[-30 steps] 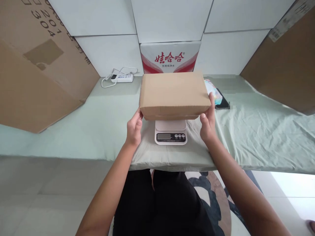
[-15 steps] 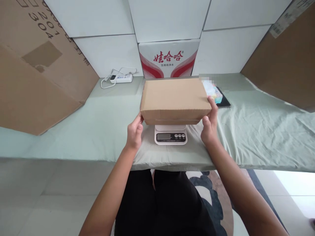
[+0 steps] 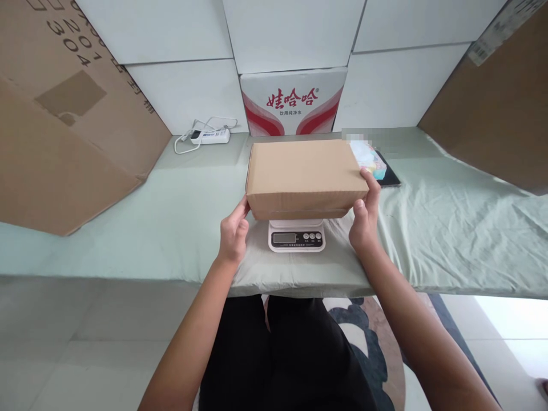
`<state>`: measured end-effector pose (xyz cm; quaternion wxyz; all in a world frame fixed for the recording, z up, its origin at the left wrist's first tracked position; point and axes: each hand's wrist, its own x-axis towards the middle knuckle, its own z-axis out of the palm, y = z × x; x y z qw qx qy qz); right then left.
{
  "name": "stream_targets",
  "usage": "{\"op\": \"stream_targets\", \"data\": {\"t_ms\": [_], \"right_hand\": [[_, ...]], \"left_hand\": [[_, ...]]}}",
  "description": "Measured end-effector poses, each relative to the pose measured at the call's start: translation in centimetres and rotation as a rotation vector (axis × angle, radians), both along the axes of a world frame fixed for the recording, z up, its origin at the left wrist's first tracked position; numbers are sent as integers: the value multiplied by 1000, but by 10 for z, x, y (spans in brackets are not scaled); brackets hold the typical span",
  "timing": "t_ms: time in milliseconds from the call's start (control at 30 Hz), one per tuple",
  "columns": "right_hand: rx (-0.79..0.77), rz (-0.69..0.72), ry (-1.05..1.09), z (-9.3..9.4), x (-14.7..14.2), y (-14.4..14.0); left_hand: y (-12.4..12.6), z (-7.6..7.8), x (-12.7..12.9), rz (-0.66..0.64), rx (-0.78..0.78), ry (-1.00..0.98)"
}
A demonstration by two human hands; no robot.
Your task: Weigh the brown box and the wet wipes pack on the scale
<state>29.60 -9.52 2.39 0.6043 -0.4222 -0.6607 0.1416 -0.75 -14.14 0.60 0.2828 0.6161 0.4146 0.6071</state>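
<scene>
A closed brown cardboard box (image 3: 306, 171) is over the white kitchen scale (image 3: 297, 238), covering most of its platform. Whether the box rests fully on the platform cannot be told. My left hand (image 3: 234, 233) grips the box's near left corner, its fingertips partly hidden at the side. At the right end, my right hand (image 3: 366, 217) holds the box with a finger along its side and the thumb near the front lower edge. The scale's display and several buttons face me, and no digits can be read on the display.
A white power strip (image 3: 210, 136) with a looped cord lies at the back left. Behind the box's right end are a colourful packet (image 3: 373, 162) and a dark flat object (image 3: 389, 178). Large cardboard sheets (image 3: 85, 142) flank the green-covered table (image 3: 171, 228); a white-and-red carton (image 3: 293, 103) stands behind.
The box has shifted slightly down toward the scale and a little to the right. Both hands keep their hold on its ends.
</scene>
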Motion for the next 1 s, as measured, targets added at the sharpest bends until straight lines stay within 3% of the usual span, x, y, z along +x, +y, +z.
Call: {"op": "stream_targets", "data": {"t_ms": [367, 800, 1000], "right_hand": [[89, 24, 56, -16, 8, 15], [85, 0, 2, -2, 3, 6], [81, 24, -36, 4, 3, 9]], "left_hand": [[4, 0, -1, -4, 28, -118], [2, 0, 0, -18, -60, -103], [5, 3, -2, 0, -13, -79]]}}
